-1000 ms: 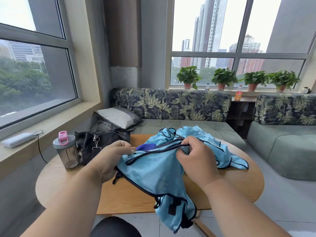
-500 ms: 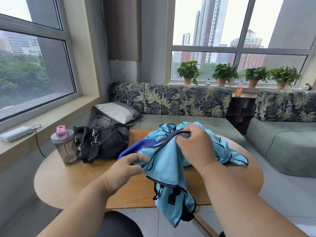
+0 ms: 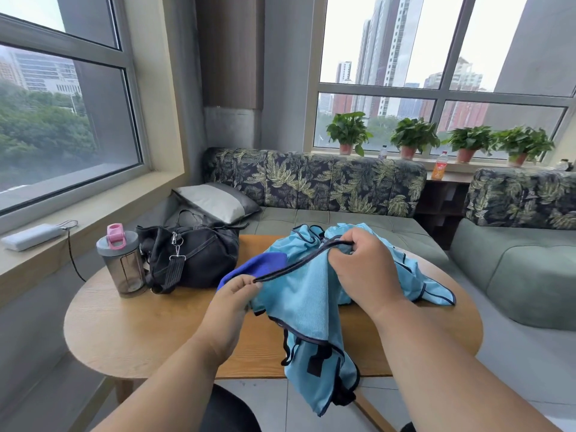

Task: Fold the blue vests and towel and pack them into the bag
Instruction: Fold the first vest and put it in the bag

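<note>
At the far left we see a white power bank (image 3: 31,236) on the window ledge, its cable hanging down. On the wooden table (image 3: 131,332) stands a clear bottle (image 3: 121,260) with a pink cap, and just beside it sits the black bag (image 3: 190,258), whose top may be unzipped, though we cannot tell from this angle. Next comes our left hand (image 3: 232,302), thumb and fingertips pinching the dark trim of a light blue vest (image 3: 307,310). A darker blue towel (image 3: 252,269) shows behind that hand, partly under the vest. The vest hangs over the near table edge. Our right hand (image 3: 363,271) has its fingers curled round the same trim farther along, holding it taut and raised. More light blue cloth (image 3: 430,285) lies bunched on the table to the right, near the green sofa (image 3: 514,269).
</note>
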A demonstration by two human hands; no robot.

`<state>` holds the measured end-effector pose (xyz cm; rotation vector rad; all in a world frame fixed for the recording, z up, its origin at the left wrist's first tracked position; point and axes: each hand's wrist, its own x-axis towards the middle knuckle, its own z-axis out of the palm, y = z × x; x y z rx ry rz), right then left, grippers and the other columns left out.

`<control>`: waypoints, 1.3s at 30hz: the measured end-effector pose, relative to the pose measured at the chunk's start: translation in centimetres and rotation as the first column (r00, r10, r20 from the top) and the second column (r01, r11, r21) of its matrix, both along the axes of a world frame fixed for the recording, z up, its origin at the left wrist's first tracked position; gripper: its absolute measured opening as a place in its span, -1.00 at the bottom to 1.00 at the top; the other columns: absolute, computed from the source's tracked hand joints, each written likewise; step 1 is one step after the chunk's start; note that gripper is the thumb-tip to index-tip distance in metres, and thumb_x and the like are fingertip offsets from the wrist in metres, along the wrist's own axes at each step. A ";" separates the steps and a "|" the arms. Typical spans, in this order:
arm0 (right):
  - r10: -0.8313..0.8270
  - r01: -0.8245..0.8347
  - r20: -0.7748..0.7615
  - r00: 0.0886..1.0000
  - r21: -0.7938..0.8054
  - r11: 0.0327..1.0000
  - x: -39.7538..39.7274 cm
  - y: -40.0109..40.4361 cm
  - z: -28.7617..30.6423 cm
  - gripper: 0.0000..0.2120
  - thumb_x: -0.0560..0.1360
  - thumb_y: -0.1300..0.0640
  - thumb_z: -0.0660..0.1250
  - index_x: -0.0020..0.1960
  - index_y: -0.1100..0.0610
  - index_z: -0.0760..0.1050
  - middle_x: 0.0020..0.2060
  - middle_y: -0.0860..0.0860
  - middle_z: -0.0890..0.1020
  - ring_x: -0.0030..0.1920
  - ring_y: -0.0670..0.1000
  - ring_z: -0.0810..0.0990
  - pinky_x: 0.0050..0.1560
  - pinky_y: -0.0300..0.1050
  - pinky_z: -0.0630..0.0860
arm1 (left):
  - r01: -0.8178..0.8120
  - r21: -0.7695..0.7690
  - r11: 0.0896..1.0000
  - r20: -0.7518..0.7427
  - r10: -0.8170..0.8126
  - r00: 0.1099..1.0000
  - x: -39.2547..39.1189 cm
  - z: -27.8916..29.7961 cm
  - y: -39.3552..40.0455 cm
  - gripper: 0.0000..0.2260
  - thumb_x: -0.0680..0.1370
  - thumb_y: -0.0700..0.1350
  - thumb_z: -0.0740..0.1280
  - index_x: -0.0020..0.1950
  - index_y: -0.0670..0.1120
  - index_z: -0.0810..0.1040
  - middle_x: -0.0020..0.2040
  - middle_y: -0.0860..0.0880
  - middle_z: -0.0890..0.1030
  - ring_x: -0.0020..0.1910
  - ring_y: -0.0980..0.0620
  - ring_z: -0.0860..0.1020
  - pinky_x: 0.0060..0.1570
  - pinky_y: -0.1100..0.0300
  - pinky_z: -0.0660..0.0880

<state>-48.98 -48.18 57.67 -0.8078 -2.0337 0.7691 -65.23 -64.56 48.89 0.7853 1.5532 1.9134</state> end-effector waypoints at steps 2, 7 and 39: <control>-0.005 0.005 0.012 1.000 -0.016 1.000 0.2 0.4 -0.4 -0.90 0.39 0.13 0.34 -0.24 0.10 0.43 -0.51 -0.09 0.42 -0.42 -0.01 0.33 -0.36 -0.09 0.29 | -0.041 0.130 0.991 0.145 0.022 0.989 -0.3 1.1 -0.1 -0.87 0.46 -0.10 0.40 -0.14 -0.13 0.50 -0.19 -0.13 0.47 -0.16 -0.06 0.42 -0.12 0.06 0.37; 0.016 -0.007 0.115 0.993 -0.077 0.997 0.7 0.9 -1.6 -0.94 0.41 0.08 0.37 -0.19 0.04 0.51 -0.49 -0.09 0.50 -0.44 -0.01 0.41 -0.35 -0.10 0.34 | -0.108 0.247 0.963 0.208 0.056 0.977 -1.7 3.9 -0.6 -0.86 0.46 -0.12 0.49 -0.09 -0.13 0.58 0.04 -0.36 0.64 -0.01 -0.21 0.61 0.05 -0.08 0.51; 0.469 -0.645 -0.458 0.755 -0.646 0.408 -0.8 -1.4 -2.0 -0.80 0.62 0.07 0.39 0.15 0.16 0.66 0.01 0.10 0.70 -0.03 0.00 0.63 0.04 -0.08 0.48 | 0.194 0.067 0.979 -0.315 -0.164 0.935 1.4 8.2 -0.6 -0.79 0.43 -0.19 0.56 -0.14 -0.20 0.55 -0.21 -0.02 0.64 -0.23 0.10 0.57 -0.17 0.28 0.54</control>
